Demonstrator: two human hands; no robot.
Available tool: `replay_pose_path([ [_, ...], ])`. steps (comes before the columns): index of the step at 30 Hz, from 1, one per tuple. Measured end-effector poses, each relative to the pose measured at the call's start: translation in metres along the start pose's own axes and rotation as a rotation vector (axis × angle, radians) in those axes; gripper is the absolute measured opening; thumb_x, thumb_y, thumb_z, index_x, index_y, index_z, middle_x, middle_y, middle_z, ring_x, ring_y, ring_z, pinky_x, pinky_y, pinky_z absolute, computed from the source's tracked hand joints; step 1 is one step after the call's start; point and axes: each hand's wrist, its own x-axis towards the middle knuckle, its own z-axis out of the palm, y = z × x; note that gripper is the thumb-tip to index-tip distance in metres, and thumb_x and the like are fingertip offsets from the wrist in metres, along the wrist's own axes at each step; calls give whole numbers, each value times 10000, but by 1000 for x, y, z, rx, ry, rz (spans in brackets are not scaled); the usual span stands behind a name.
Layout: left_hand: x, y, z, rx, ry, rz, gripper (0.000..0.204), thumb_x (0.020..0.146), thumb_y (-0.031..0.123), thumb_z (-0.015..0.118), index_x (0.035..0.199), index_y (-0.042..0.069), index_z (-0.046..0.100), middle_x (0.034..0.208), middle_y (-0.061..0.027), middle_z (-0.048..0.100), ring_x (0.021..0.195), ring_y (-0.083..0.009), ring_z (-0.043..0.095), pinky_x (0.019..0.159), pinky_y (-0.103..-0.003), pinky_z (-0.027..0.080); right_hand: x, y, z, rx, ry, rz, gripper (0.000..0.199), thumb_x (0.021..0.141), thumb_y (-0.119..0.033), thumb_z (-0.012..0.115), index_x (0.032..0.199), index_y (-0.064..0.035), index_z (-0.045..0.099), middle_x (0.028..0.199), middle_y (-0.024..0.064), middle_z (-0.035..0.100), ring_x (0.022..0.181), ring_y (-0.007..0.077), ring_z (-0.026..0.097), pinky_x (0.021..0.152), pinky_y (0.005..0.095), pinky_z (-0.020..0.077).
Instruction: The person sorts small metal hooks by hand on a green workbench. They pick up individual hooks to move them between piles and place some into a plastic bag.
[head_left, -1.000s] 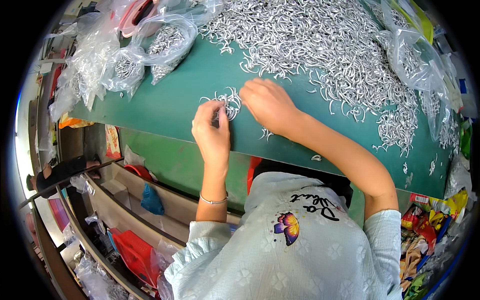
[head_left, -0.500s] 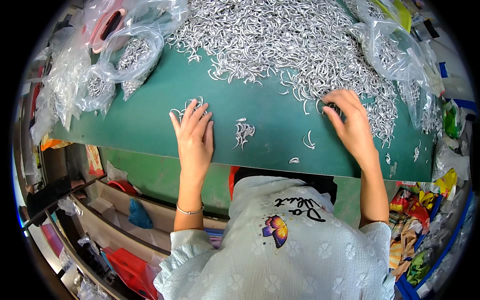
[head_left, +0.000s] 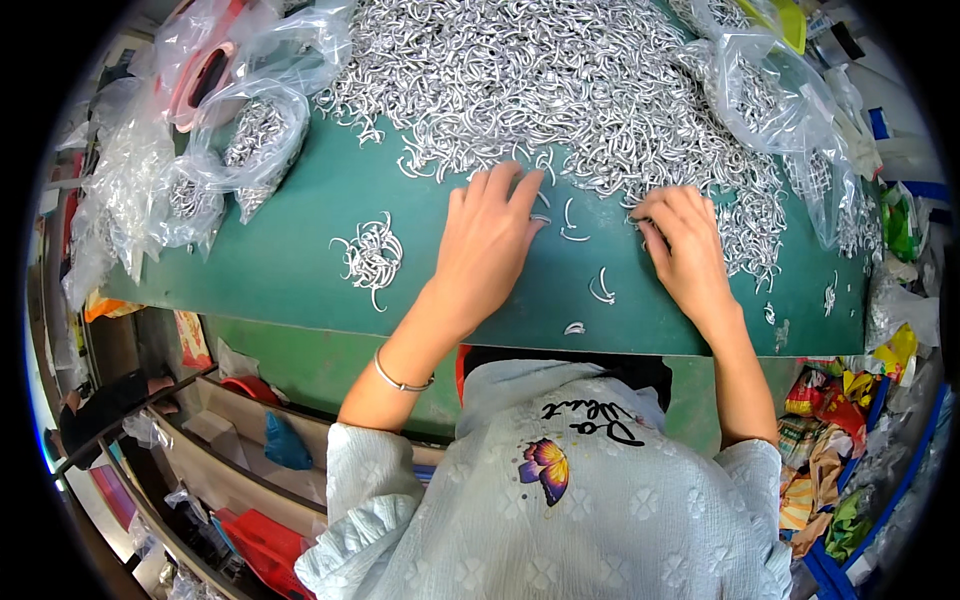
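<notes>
A large heap of small silvery metal hooks point(head_left: 560, 90) covers the far part of a green table point(head_left: 290, 270). My left hand point(head_left: 490, 240) lies flat, palm down, fingers spread, its fingertips touching loose hooks at the heap's near edge. My right hand point(head_left: 685, 245) rests with fingers curled into the heap's edge at the right; whether it grips any hooks is hidden. A small separate pile of hooks point(head_left: 372, 255) lies left of my left hand. A few single hooks point(head_left: 602, 290) lie between my hands.
Clear plastic bags holding hooks point(head_left: 250, 140) lie at the table's left, with more bags point(head_left: 770, 90) at the right. Below the table's near edge are shelves with red and blue items point(head_left: 270, 450). Colourful packaging point(head_left: 850, 450) is piled at the lower right.
My left hand has moved right and forward from the small pile to the heap's edge. My right hand has shifted slightly left along the heap. The small pile now lies apart at the left.
</notes>
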Motion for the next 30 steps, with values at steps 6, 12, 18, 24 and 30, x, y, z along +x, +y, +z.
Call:
replay_pose_path([
  [6, 16, -17, 8, -105, -111, 44, 231, 817, -12, 674, 1042, -7, 621, 981, -149, 606, 884, -333, 606, 765, -398, 492, 30, -28, 28, 64, 64, -148, 234, 758, -60, 735, 966, -38, 629, 1007, 84, 580, 946, 280, 543, 813, 392, 419],
  [12, 4, -22, 2, -199, -3, -33, 176, 822, -74, 627, 989, -20, 620, 917, -153, 593, 827, -322, 612, 740, -381, 500, 23, -7, 14, 241, -19, -18, 172, 781, -37, 710, 935, -37, 633, 993, 82, 602, 961, 290, 545, 850, 406, 426],
  [18, 19, -20, 0, -260, 37, -41, 173, 823, -69, 607, 984, -8, 620, 970, -182, 583, 879, -370, 617, 758, -419, 506, 41, -16, 30, -153, -36, -110, 92, 799, -44, 682, 880, -30, 640, 1003, 76, 590, 971, 276, 530, 832, 380, 407],
  [24, 21, -24, -5, -310, 60, -192, 140, 807, -47, 661, 940, -4, 646, 884, -164, 646, 814, -340, 653, 713, -402, 517, 33, -4, 17, 287, 223, 39, 65, 836, -38, 682, 891, -19, 655, 901, 92, 645, 870, 249, 586, 780, 353, 448],
  [30, 22, -14, -9, -516, 86, -278, 126, 807, -1, 725, 930, -6, 697, 791, -60, 685, 631, -142, 606, 580, -272, 454, 12, 3, 16, 877, 209, 513, 66, 904, -50, 687, 934, 8, 685, 748, -26, 603, 679, 13, 490, 599, 190, 411],
])
